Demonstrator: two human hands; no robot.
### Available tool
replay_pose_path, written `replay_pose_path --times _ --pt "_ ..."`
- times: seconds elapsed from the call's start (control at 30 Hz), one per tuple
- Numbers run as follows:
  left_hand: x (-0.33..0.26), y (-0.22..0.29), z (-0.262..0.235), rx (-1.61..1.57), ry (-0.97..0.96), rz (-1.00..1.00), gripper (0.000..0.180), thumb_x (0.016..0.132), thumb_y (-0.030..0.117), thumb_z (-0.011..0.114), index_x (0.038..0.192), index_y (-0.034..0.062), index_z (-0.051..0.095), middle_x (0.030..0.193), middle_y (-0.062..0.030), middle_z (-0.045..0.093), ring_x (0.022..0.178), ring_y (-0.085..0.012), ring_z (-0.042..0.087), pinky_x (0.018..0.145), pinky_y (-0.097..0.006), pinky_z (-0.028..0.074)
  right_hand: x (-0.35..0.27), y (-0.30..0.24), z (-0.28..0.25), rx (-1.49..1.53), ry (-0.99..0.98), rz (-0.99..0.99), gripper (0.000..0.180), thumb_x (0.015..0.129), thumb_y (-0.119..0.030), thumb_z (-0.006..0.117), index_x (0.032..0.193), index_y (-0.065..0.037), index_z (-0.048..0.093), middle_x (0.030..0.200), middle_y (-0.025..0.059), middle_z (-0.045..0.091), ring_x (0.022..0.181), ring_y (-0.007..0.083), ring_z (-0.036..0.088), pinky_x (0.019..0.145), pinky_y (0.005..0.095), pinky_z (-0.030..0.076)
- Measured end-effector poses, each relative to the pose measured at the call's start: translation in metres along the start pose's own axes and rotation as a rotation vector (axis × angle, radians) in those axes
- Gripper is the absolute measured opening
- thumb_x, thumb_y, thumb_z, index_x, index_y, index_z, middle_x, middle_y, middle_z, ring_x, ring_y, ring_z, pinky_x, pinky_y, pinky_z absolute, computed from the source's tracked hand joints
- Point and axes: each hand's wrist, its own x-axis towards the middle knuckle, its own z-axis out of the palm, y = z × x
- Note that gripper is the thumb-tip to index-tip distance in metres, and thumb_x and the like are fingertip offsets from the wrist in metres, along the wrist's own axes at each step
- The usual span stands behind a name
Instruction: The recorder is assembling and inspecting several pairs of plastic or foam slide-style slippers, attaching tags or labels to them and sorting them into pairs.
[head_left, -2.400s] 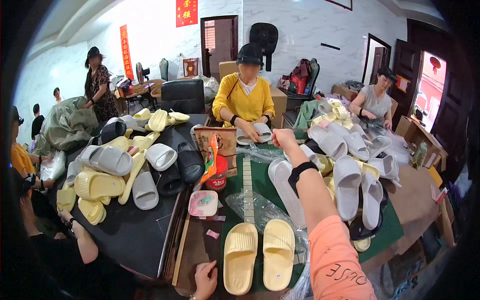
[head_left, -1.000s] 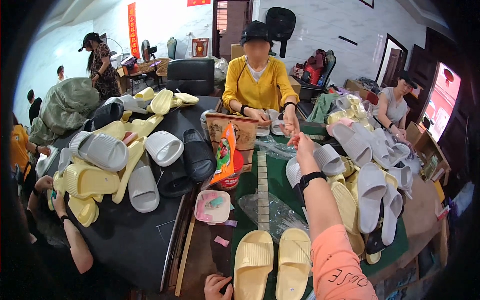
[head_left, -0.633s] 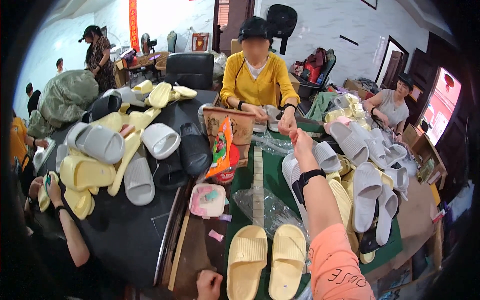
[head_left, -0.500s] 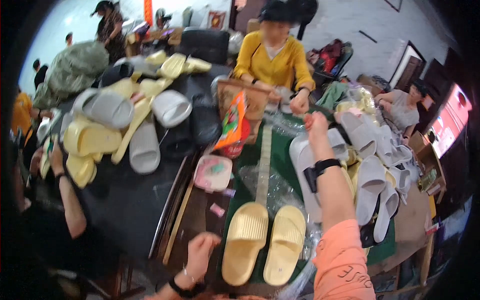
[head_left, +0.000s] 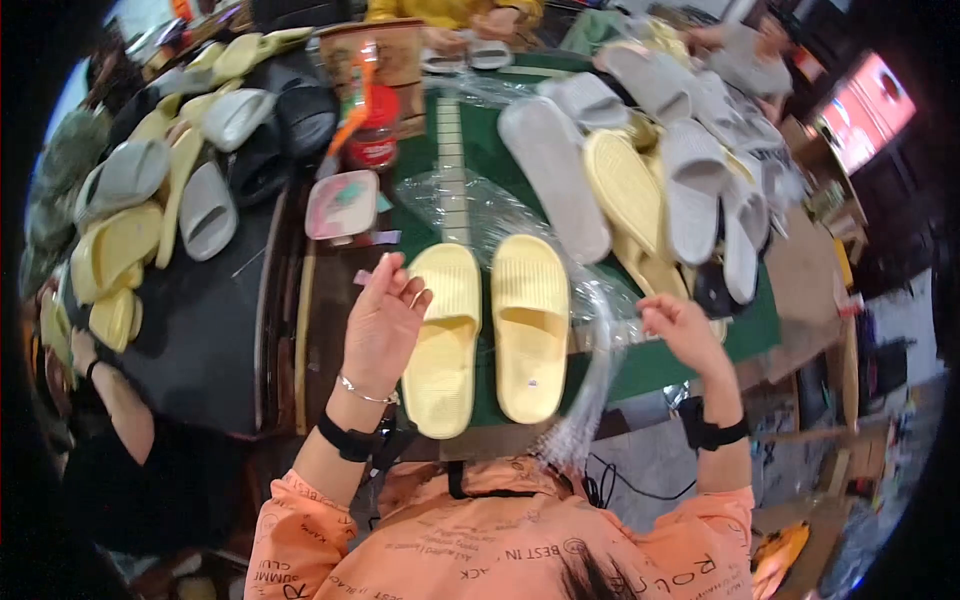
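Note:
A pair of pale yellow slippers lies on the green mat, toes pointing away from me. My left hand (head_left: 384, 325) is raised beside the left slipper (head_left: 445, 345), partly covering its outer edge. Its fingers are apart and slightly bent, with nothing in them. The right slipper (head_left: 531, 330) lies a little apart from the left one. Off to its right, my right hand (head_left: 690, 335) has its fingers curled in at the edge of clear plastic film (head_left: 597, 345). Whether a bit of film is between those fingertips is too small to tell.
Grey slippers (head_left: 692, 190) and a yellow slipper (head_left: 625, 185) pile up on the right. More slippers (head_left: 125, 180) cover the dark table at left. A pink-and-white tub (head_left: 342, 205) and a red jar (head_left: 375, 130) stand beyond my left hand. Co-workers sit across and at left.
My right hand has drawn back from the far side toward me, down to the right of the yellow pair. My left hand has come up beside the left slipper. The view has tilted down.

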Motion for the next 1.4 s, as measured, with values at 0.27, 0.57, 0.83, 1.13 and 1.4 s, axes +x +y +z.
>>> replay_pose_path --times 0.27,0.57,0.83,1.13,1.4 --pt "-0.006 -0.065 0.026 -0.009 0.027 -0.27 0.044 0.092 0.031 0.035 0.053 0.0112 0.035 0.045 0.0002 0.026 0.048 -0.015 0.028 0.058 -0.028 0.033 -0.042 0.059 0.055 -0.376 0.239 0.072 0.027 0.073 -0.027 0.062 0.078 -0.001 0.059 0.07 0.0151 0.06 0.066 0.0293 0.058 0.059 0.0351 0.045" --pt "-0.026 -0.085 0.022 0.035 -0.011 -0.324 0.052 0.092 0.037 0.027 0.049 0.0094 0.034 0.044 0.0003 0.022 0.047 -0.0141 0.025 0.054 -0.026 0.027 -0.031 0.069 0.065 -0.546 0.32 0.023 0.03 0.078 -0.027 0.052 0.064 -0.002 0.058 0.062 0.0149 0.058 0.061 0.0319 0.057 0.055 0.0397 0.044" --pt "-0.03 -0.108 0.028 0.159 0.007 -0.479 0.043 0.092 0.033 0.032 0.064 0.0049 0.048 0.048 0.0016 0.031 0.047 -0.0112 0.03 0.049 -0.023 0.027 -0.041 0.048 0.053 -0.733 0.342 -0.061 0.028 0.076 -0.029 0.056 0.066 -0.003 0.06 0.062 0.0145 0.058 0.06 0.0317 0.057 0.055 0.0404 0.044" --pt "-0.036 -0.123 0.027 0.33 -0.044 -0.589 0.043 0.092 0.033 0.031 0.073 0.0022 0.053 0.054 0.0023 0.036 0.05 -0.0085 0.034 0.052 -0.021 0.031 -0.042 0.069 0.069 -0.509 0.383 0.008 0.021 0.076 -0.021 0.057 0.072 0.0 0.059 0.06 0.0155 0.058 0.059 0.032 0.057 0.056 0.0375 0.044" --pt "-0.03 -0.136 0.025 0.402 -0.107 -0.641 0.037 0.09 0.029 0.035 0.081 0.0008 0.057 0.056 0.0026 0.041 0.052 -0.0072 0.037 0.052 -0.02 0.031 -0.036 0.067 0.066 -0.454 0.33 -0.001 0.024 0.075 -0.023 0.057 0.066 0.0 0.059 0.053 0.0111 0.056 0.048 0.0236 0.056 0.052 0.0342 0.044"
